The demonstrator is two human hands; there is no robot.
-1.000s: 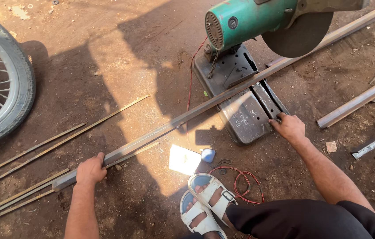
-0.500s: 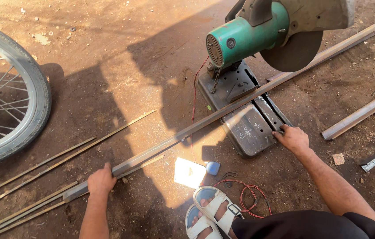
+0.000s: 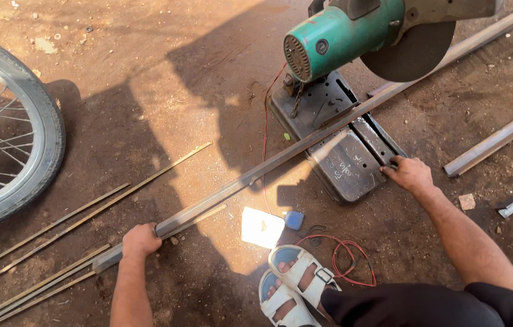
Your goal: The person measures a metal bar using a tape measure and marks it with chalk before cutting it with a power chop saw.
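The long steel bar [image 3: 256, 172] lies across the base of the chop saw [image 3: 341, 151], under the raised dark disc [image 3: 411, 54] and the green motor [image 3: 341, 36], and runs away from the saw on both sides over the dirt ground [image 3: 147, 79]. The left hand [image 3: 141, 240] is closed around the bar near its end, far from the saw; the right hand [image 3: 411, 174] rests with curled fingers at the front edge of the saw base, on the clamp part, and I cannot tell if it really grips something. I judge the step in hand is setting the bar in position for a cut; the next move calls for keeping the bar straight against the fence and firm before the disc comes down. Beside the saw base lie a red cable [image 3: 344, 257], a small blue object [image 3: 294, 220] and the white sandals [image 3: 296, 284], close to the cut. Farther from the saw are thin rods [image 3: 56, 230], a wheel [image 3: 20, 139] and other bars [image 3: 493, 142].
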